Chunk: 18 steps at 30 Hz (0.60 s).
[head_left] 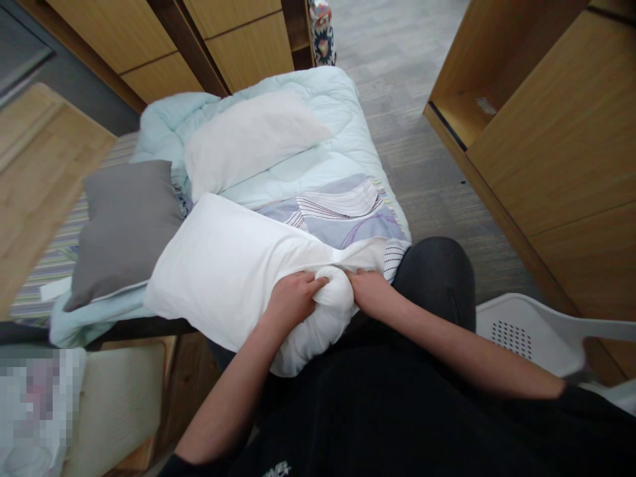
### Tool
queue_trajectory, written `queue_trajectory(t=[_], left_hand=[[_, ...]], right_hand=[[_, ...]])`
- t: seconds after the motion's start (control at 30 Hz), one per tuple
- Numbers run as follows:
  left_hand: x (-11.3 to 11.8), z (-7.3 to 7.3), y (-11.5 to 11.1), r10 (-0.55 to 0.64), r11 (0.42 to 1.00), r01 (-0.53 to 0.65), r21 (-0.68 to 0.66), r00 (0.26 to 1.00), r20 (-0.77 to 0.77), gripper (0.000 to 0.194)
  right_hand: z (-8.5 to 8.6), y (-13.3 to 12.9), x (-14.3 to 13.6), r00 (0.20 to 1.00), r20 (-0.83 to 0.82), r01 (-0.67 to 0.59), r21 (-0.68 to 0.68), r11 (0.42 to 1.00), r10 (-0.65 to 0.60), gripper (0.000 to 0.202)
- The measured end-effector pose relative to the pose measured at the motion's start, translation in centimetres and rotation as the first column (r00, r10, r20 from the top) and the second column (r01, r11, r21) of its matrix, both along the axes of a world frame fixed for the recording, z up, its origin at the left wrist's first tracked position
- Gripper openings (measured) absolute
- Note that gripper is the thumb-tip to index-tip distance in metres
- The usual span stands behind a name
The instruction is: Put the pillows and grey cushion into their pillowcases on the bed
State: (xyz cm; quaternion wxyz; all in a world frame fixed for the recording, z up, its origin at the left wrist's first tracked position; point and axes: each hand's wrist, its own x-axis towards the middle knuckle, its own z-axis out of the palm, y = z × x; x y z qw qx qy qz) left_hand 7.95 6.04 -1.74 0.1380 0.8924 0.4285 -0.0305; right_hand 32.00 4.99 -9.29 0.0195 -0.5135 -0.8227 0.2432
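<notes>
A white pillowcase [223,258] lies across the near side of the bed, its body stretching to the left. The bunched end of a white pillow [338,295] bulges from its opening, close to my lap. My left hand [298,297] is closed at the left of this bulge, its fingertips pressing into a fold of the pillow. On the other side, my right hand [368,289] is closed on the pillowcase's edge, with its fingertips partly hidden by the cloth.
Behind lies another white pillow [253,139] on a pale blue quilt [342,112]. A grey cushion [124,225] is at the left, and a patterned cloth [348,209] lies beyond my hands. A white chair [527,331] stands at right, near a wooden cabinet [556,146].
</notes>
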Motion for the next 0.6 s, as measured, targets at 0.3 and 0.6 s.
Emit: queue_trajectory(t=[0.3, 0.6], left_hand=[[1.2, 0.6, 0.1, -0.364, 0.931, 0.36, 0.05, 0.927, 0.087, 0.073], [0.3, -2.9, 1.1, -0.563, 0.822, 0.57, -0.014, 0.815, 0.132, 0.061]], right_hand=[[5.5, -0.8, 2.9, 0.889, 0.18, -0.452, 0.206, 0.868, 0.42, 0.015], [7.2, -1.6, 3.3, 0.881, 0.182, -0.471, 0.244, 0.848, 0.437, 0.014]])
